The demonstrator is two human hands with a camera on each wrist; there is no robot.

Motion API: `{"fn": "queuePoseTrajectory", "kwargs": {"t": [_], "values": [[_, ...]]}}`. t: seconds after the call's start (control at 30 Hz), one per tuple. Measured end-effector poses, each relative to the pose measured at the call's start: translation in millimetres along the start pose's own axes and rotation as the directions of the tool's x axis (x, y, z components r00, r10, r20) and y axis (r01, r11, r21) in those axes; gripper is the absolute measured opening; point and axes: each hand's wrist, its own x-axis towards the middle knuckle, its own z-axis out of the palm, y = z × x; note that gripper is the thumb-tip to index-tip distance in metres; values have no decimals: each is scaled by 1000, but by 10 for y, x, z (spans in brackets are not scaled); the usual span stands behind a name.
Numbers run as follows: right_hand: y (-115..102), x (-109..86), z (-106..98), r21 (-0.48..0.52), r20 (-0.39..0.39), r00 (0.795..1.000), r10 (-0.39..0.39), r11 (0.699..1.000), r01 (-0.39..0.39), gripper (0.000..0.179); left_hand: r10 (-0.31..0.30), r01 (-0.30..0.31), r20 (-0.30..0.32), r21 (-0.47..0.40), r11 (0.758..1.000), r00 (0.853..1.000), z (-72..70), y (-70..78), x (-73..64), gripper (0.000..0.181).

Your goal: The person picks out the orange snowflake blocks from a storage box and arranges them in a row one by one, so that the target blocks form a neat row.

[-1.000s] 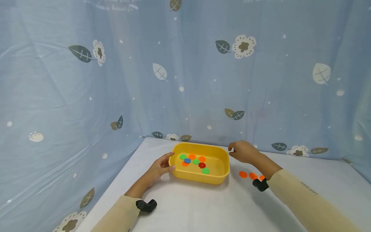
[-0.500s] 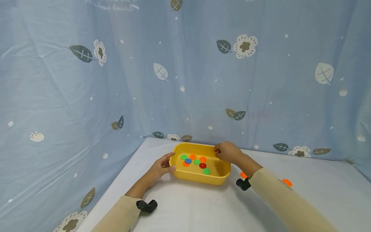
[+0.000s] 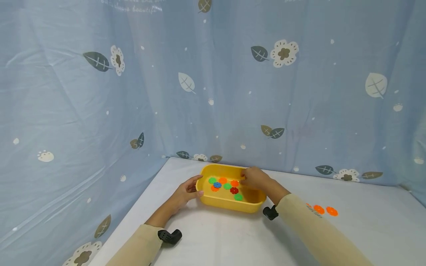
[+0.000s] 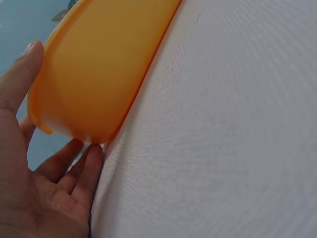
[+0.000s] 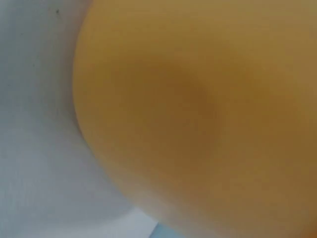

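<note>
A yellow plastic tub stands on the white-covered table with several snowflake-shaped plastic discs lying in it. Among them are a red disc, a blue disc and a green disc. My left hand grips the tub's left end; in the left wrist view its thumb lies along the rim and the fingertips meet the wall lower down. My right hand reaches over the right side into the tub, fingers bent downward. Whether it holds a disc I cannot tell. Only the tub's blurred wall fills the right wrist view.
Right of the tub, orange discs lie in a row on the table, partly covered by the right sleeve. A blue patterned curtain hangs behind the table and along its left side.
My right hand has moved left and down, from beside the tub's right end to inside it. Its sleeve now covers other parts of the orange row. My left hand keeps its place.
</note>
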Motion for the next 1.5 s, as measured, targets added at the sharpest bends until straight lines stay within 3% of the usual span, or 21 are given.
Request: {"fn": "queuePoseTrajectory", "kwargs": {"t": [0.33, 0.53, 0.87, 1.27, 1.37, 1.5], "values": [[-45, -3, 137, -103, 19, 1000, 6, 995, -5, 29, 12, -12, -25, 16, 1000, 1000, 19, -65, 33, 64], [-76, 22, 187, -102, 17, 1000, -6, 995, 8, 35, -4, 4, -26, 13, 1000, 1000, 15, -46, 37, 64], [-164, 89, 236, -117, -18, 999, 27, 993, -29, 28, -13, 14, 22, -10, 1000, 1000, -21, -4, 30, 71], [-299, 167, 234, -168, -57, 994, 91, 981, -100, 26, 21, -21, 4, -7, 1000, 1000, -19, -22, 14, 65], [-314, 170, 230, -165, -44, 995, 92, 981, -98, 26, 30, -30, 29, -22, 999, 999, -24, -23, 14, 66], [-321, 148, 227, -86, -27, 994, 103, 991, -105, 29, 23, -21, 54, -33, 999, 998, -32, 37, -19, 68]]}}
